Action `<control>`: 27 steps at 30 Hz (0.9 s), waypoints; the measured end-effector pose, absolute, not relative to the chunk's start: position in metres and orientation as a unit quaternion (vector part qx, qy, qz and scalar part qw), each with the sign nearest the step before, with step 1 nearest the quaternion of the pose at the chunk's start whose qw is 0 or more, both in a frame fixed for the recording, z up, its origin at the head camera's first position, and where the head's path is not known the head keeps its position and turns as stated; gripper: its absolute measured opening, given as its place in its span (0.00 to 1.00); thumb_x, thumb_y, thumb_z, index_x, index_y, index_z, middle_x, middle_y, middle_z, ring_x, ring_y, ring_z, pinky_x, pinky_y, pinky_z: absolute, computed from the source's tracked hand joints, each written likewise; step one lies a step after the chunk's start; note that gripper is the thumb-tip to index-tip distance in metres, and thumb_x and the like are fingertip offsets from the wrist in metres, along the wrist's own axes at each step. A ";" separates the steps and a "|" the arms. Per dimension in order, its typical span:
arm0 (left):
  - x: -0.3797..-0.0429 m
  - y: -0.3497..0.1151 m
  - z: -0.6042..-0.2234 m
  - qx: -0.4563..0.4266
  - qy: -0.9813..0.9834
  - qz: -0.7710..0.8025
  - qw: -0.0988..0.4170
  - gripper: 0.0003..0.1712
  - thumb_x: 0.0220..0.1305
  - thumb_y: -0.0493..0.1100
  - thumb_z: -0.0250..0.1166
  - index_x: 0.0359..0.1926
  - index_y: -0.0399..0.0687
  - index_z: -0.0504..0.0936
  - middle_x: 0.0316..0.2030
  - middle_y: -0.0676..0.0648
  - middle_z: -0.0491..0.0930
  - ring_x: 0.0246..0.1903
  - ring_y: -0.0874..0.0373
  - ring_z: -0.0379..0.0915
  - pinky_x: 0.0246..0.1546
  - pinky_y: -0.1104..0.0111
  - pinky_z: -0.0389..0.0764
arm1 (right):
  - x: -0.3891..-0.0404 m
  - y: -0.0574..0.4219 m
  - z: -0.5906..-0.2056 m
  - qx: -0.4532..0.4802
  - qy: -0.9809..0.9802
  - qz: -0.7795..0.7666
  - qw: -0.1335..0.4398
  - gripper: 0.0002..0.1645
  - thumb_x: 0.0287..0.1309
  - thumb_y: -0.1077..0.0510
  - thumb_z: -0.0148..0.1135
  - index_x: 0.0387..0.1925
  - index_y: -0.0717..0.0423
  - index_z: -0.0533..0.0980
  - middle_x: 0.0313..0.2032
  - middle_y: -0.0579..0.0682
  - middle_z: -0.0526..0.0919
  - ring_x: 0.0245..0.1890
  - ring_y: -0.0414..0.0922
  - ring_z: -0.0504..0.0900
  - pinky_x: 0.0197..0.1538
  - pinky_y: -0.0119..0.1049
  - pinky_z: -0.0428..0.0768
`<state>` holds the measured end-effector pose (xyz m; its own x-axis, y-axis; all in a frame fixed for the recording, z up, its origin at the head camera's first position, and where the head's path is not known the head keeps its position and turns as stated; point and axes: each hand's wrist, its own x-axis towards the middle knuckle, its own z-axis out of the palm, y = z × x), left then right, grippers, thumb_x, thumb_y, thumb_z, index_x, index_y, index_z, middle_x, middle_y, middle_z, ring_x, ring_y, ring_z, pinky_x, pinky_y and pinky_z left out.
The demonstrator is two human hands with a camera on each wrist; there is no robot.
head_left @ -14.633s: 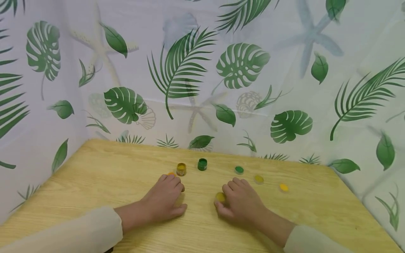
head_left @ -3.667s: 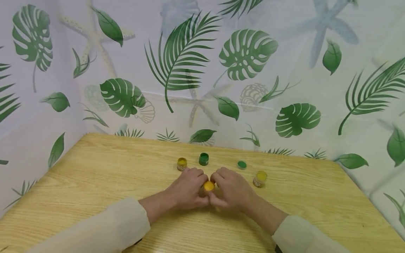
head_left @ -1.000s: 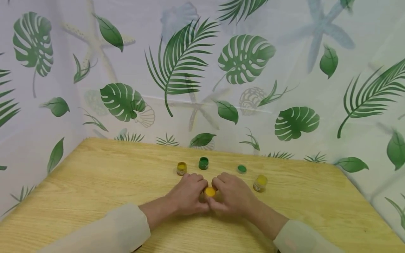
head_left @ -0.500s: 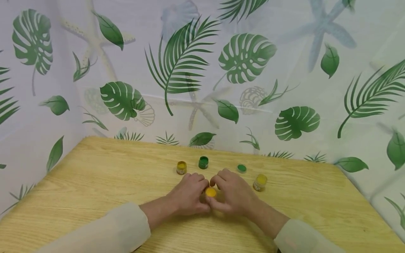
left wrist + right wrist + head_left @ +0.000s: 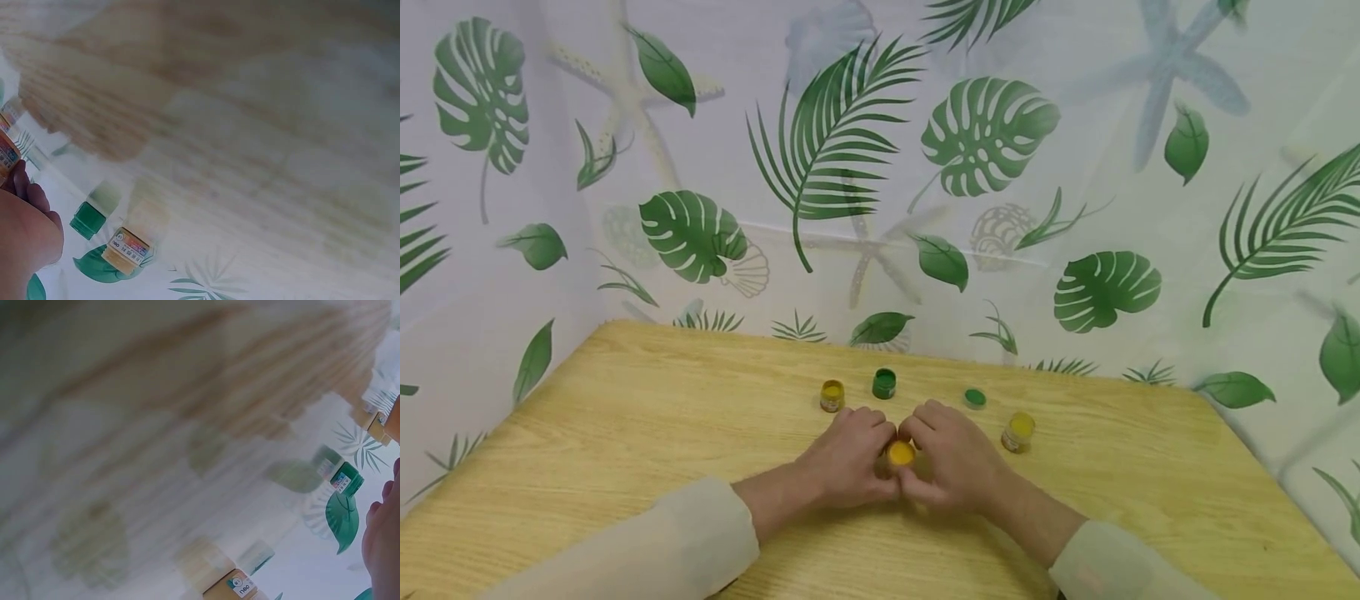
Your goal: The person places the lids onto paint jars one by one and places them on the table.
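Between both hands, an orange paint jar (image 5: 901, 453) stands at the middle of the table, its bright orange top facing up. My left hand (image 5: 847, 461) grips it from the left, with curled fingers behind and the thumb in front. From the right, my right hand (image 5: 955, 458) pinches the same jar near its top, thumb tip close to the left thumb. In the left wrist view, part of the orange jar (image 5: 7, 155) shows beside the left fingers. The right wrist view catches only a sliver of the jar (image 5: 394, 422) at its edge.
Beyond the hands stand a dark yellow jar (image 5: 832, 397) and a green jar (image 5: 883, 384). A green lid (image 5: 975, 398) lies to their right. Just past the right hand is a yellow jar (image 5: 1018, 432). A leaf-printed cloth (image 5: 865, 167) hangs behind the wooden table (image 5: 647, 417).
Earlier the hands were apart, the right at a yellow piece, with yellow and orange lids lying at right. Now both hold the orange jar; a yellow jar stands at right. Lately, right fingers shifted slightly.
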<state>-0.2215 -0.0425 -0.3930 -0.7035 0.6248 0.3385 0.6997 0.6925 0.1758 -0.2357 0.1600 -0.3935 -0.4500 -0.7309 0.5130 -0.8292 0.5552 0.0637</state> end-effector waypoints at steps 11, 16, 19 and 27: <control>-0.221 -0.041 -0.393 -0.359 -0.915 -0.145 0.111 0.19 0.54 0.61 0.70 0.33 0.53 0.79 0.28 0.59 0.70 0.33 0.64 0.65 0.37 0.72 0.61 | -0.234 0.159 -0.391 0.447 -0.854 0.089 0.249 0.14 0.49 0.44 0.63 0.28 0.48 0.73 0.26 0.39 0.70 0.29 0.37 0.66 0.34 0.30 0.68; -0.221 -0.041 -0.393 -0.361 -0.915 -0.145 0.109 0.18 0.54 0.60 0.70 0.34 0.53 0.80 0.28 0.60 0.70 0.33 0.64 0.64 0.37 0.72 0.60 | -0.235 0.159 -0.391 0.444 -0.855 0.087 0.255 0.16 0.49 0.43 0.64 0.26 0.48 0.70 0.24 0.39 0.67 0.27 0.37 0.64 0.32 0.29 0.65; -0.221 -0.041 -0.393 -0.363 -0.914 -0.146 0.108 0.18 0.54 0.60 0.71 0.34 0.53 0.80 0.28 0.59 0.70 0.33 0.64 0.64 0.37 0.72 0.60 | -0.235 0.159 -0.392 0.445 -0.854 0.088 0.255 0.17 0.49 0.43 0.64 0.24 0.48 0.69 0.23 0.39 0.66 0.26 0.36 0.63 0.31 0.28 0.64; -0.220 -0.042 -0.393 -0.376 -0.905 -0.156 0.123 0.19 0.52 0.59 0.72 0.33 0.52 0.79 0.29 0.58 0.72 0.32 0.64 0.64 0.36 0.73 0.59 | -0.234 0.160 -0.392 0.434 -0.860 0.082 0.254 0.21 0.50 0.41 0.65 0.20 0.47 0.66 0.20 0.38 0.60 0.22 0.35 0.58 0.28 0.27 0.59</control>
<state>-0.2200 -0.0416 -0.3929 -0.6874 0.6421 0.3394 0.7188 0.6686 0.1907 -0.2344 0.1599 -0.3918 -0.4935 -0.7054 0.5088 -0.7887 0.6095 0.0802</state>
